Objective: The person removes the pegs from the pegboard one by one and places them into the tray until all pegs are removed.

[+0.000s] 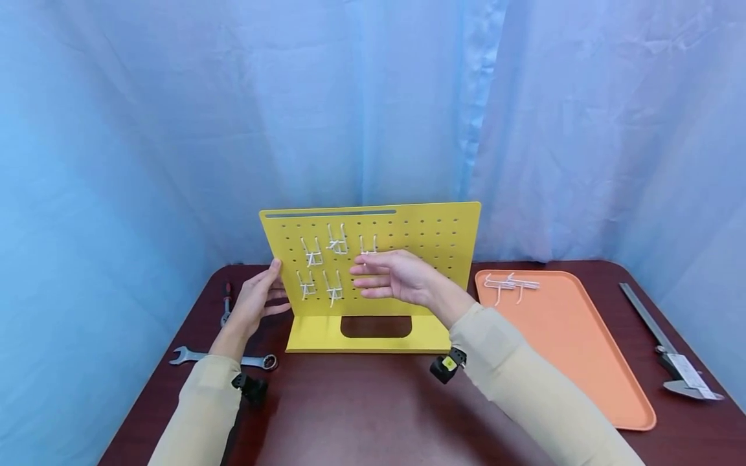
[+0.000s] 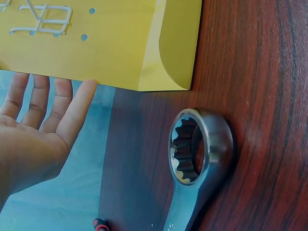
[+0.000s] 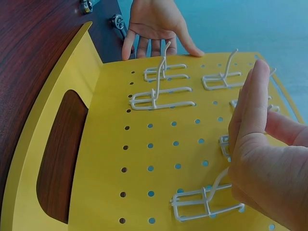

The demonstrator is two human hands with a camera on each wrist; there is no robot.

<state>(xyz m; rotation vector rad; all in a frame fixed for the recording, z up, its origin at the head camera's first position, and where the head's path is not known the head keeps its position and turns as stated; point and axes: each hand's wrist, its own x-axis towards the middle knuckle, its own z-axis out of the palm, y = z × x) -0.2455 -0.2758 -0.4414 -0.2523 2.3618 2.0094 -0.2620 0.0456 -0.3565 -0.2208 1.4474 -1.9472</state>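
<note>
A yellow pegboard (image 1: 402, 226) stands on its base. Several white wire hooks (image 3: 221, 79) hang on its left half. My left hand (image 1: 258, 301) is at the board's left edge with fingers long and spread; in the left wrist view its fingertips meet that edge. Before the board's middle is my right hand (image 1: 402, 279), its fingers extended leftward and nothing visible between them. The right wrist view shows another wire hook (image 3: 192, 204) against the board close beside this hand, which hides that spot in the head view.
On the right lies an orange tray (image 1: 577, 349) with two white wire hooks (image 1: 509, 283) at its far end. A caliper (image 1: 670, 349) lies beyond it. On the left are a combination wrench (image 1: 192, 356) and a red-handled tool (image 1: 227, 301). Curtains (image 1: 373, 97) surround the table.
</note>
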